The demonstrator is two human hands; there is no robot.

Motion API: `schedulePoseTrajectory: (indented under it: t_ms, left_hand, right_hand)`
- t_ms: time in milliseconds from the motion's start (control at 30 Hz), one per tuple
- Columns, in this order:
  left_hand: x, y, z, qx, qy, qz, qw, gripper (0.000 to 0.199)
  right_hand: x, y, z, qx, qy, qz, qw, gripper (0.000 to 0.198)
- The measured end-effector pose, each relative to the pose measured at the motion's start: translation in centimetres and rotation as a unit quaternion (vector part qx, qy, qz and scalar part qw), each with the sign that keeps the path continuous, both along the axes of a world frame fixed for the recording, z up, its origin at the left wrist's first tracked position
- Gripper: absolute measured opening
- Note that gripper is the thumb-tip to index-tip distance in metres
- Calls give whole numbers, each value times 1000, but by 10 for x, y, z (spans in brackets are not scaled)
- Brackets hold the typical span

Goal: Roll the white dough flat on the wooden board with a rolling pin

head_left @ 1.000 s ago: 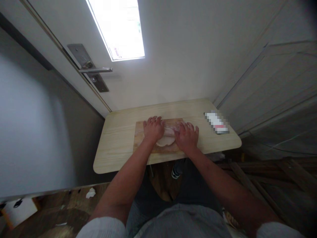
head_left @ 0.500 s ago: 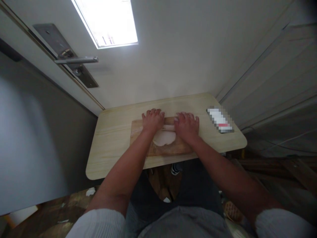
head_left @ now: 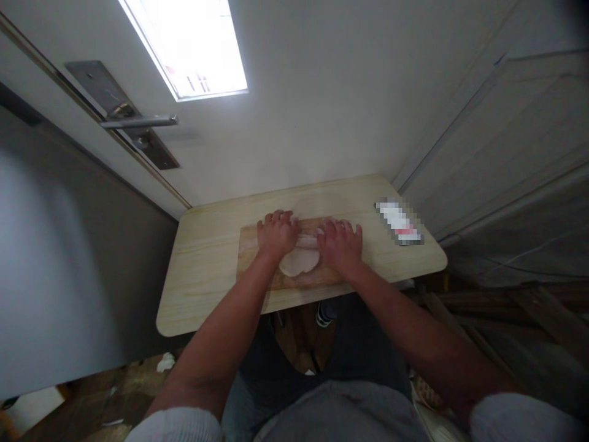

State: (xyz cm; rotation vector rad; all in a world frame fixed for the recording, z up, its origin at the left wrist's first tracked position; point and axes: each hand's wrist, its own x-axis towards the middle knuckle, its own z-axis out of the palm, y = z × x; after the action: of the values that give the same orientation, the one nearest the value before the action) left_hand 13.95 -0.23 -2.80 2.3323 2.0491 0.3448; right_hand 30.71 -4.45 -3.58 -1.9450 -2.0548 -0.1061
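Head view of a desk [head_left: 197, 258] set against a pale door [head_left: 304, 123], with two bare hands at work on a wooden board [head_left: 247, 248]. A flat, pale sheet of dough [head_left: 300, 263] with an uneven, rounded edge lies on the board between the forearms, on the wearer's side of the fingers. A light-coloured rolling pin [head_left: 307, 241] runs crosswise along the far edge of the dough; whether the dough continues beneath it cannot be told. Only the pin's middle section is exposed, its two ends being covered by the hands.

The left hand [head_left: 277, 236] lies palm down over the left end, its fingers [head_left: 277, 216] slightly parted, bent, and pointing away from the wearer. The right hand [head_left: 340, 247] covers the right end in a similar posture, its fingers somewhat more spread. The undersides of both hands are hidden, so how tightly the fingers close on the pin cannot be told. The fingertips reach beyond the pin, away from the dough; the sheet's left margin lies just beside the left wrist and its right margin just beside the heel of the right hand.

A pixelated, flat rectangular object [head_left: 398, 222] rests on the desk to the right, apart from the board. A metal handle [head_left: 140, 121] is mounted on the door.
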Motion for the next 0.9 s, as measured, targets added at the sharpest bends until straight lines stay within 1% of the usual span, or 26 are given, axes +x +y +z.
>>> schedulePoseTrajectory:
  t_ms: [333, 467, 600, 733, 900]
  left_hand:
    - [-2, -42, -1, 35, 13, 14, 999, 47]
    - [-2, -50, -3, 40, 16, 17, 999, 50]
    - [-4, -42, -4, 24, 18, 5, 1000, 49]
    - [-5, -24, -5, 12, 9, 3, 1000, 49]
    - [-6, -3, -6, -8, 0, -1, 1000, 50]
  right_hand:
    - [-2, -37, 2, 5, 9, 17, 1000, 49]
    - [-2, -44, 2, 5, 18, 23, 1000, 49]
    - [-2, -36, -2, 7, 17, 20, 1000, 49]
    - [-2, -18, -3, 14, 12, 16, 1000, 49]
    - [-1, 5, 0, 2, 5, 14, 1000, 50]
